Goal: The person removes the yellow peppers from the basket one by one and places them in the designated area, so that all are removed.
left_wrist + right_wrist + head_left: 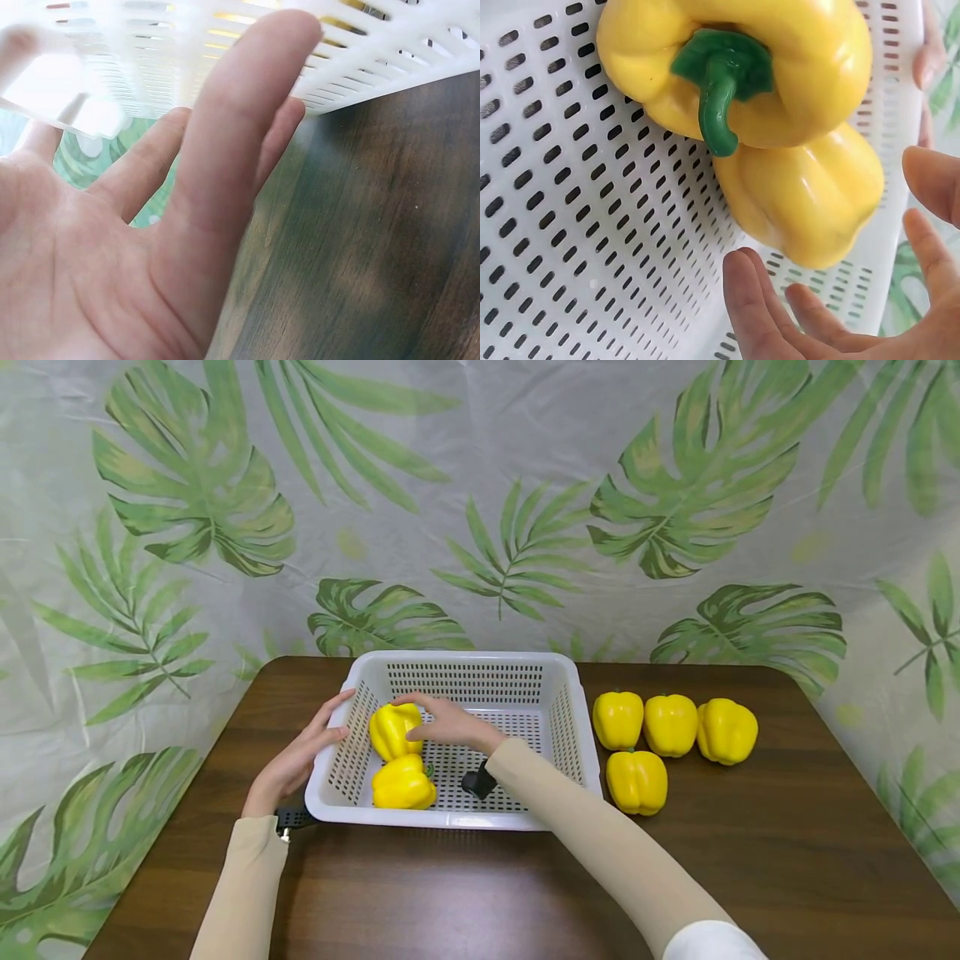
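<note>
A white perforated plastic basket (450,818) holds two yellow bell peppers by its left wall. The front bell pepper (402,783) lies on its side, its green stem (718,105) clear in the right wrist view. Just behind it sits the other bell pepper (393,732). My right hand (453,727) reaches into the basket beside that rear pepper; in the right wrist view its spread fingers stand apart from the peppers. Against the basket's left side rests my left hand (292,762), thumb and fingers extended along the outer wall and rim, as the left wrist view shows.
Several more yellow bell peppers stand right of the basket on the dark wooden table (750,852), with one pepper (637,782) in front of a row. Behind the table hangs a leaf-patterned cloth (525,410). A black wrist device (478,781) is under my right wrist.
</note>
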Action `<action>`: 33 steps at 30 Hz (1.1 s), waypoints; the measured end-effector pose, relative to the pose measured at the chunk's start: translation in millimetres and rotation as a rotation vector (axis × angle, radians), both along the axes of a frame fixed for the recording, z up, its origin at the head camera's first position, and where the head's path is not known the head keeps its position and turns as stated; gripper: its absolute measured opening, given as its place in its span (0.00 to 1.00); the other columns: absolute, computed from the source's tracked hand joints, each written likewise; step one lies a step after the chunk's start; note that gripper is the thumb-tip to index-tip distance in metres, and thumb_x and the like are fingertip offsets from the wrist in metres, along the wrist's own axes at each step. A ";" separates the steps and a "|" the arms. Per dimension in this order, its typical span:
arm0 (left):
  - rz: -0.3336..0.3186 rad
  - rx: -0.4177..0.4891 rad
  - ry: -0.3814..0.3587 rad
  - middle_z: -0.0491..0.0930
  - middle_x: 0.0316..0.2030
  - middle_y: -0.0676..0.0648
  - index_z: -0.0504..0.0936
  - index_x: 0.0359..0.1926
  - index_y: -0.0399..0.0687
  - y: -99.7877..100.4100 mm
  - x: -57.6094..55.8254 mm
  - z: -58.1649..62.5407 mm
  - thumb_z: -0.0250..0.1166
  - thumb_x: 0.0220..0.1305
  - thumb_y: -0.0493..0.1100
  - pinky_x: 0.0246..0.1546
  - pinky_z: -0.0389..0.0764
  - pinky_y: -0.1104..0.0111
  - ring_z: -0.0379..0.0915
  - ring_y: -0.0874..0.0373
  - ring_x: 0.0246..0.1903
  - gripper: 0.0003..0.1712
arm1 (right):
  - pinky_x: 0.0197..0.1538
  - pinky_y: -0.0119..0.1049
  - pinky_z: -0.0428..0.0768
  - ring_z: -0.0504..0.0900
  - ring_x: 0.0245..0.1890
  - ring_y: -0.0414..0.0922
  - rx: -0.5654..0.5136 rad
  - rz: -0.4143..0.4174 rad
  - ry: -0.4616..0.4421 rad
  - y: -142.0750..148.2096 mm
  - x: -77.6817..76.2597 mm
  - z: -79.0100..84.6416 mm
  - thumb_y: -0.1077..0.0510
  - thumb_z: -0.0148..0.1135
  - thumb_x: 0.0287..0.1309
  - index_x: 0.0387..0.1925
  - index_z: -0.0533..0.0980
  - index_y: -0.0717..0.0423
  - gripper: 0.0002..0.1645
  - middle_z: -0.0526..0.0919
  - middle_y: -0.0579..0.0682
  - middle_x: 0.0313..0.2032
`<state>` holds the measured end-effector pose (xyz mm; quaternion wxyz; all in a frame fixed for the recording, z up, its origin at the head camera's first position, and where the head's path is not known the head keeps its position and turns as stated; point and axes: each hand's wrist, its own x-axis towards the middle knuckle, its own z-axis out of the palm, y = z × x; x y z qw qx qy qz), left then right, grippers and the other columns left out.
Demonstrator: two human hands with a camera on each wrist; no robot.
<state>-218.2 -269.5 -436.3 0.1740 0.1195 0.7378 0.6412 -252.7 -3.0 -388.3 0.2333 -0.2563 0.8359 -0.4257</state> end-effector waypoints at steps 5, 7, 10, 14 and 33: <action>0.001 -0.001 0.001 0.43 0.70 0.35 0.41 0.74 0.65 0.2 0.6 0.2 0.47 0.72 0.45 0.41 0.77 0.43 0.61 0.27 0.56 0.36 | 0.62 0.51 0.65 0.64 0.65 0.52 0.022 0.000 0.022 -7.4 0.1 0.2 0.61 0.58 0.59 0.68 0.64 0.46 0.34 0.63 0.53 0.68; 0.001 -0.003 0.001 0.42 0.71 0.35 0.41 0.74 0.65 0.2 0.8 0.3 0.47 0.72 0.45 0.41 0.77 0.43 0.61 0.27 0.56 0.36 | 0.63 0.53 0.64 0.61 0.66 0.53 0.032 0.003 0.023 -9.6 -0.3 -0.4 0.60 0.58 0.60 0.68 0.64 0.44 0.35 0.62 0.53 0.68; 0.002 -0.005 -0.001 0.42 0.71 0.35 0.41 0.74 0.65 0.2 1.1 0.4 0.47 0.72 0.45 0.41 0.77 0.43 0.60 0.26 0.56 0.36 | 0.63 0.55 0.62 0.59 0.66 0.54 0.048 0.012 0.030 -12.5 -0.4 -0.9 0.60 0.58 0.60 0.69 0.64 0.42 0.35 0.62 0.52 0.68; 0.002 -0.005 0.001 0.42 0.71 0.35 0.41 0.74 0.66 0.2 0.8 0.6 0.47 0.72 0.45 0.41 0.77 0.43 0.61 0.27 0.56 0.36 | 0.64 0.58 0.58 0.56 0.67 0.55 0.066 0.031 0.049 -16.7 -3.3 -3.4 0.59 0.57 0.60 0.69 0.63 0.42 0.35 0.62 0.51 0.68; 0.009 -0.007 0.002 0.42 0.71 0.35 0.42 0.74 0.66 0.6 0.2 0.6 0.48 0.72 0.45 0.42 0.76 0.42 0.58 0.26 0.57 0.36 | 0.60 0.51 0.68 0.66 0.62 0.53 0.017 -0.103 0.004 -10.2 -8.8 -4.5 0.59 0.64 0.59 0.61 0.71 0.42 0.28 0.65 0.51 0.67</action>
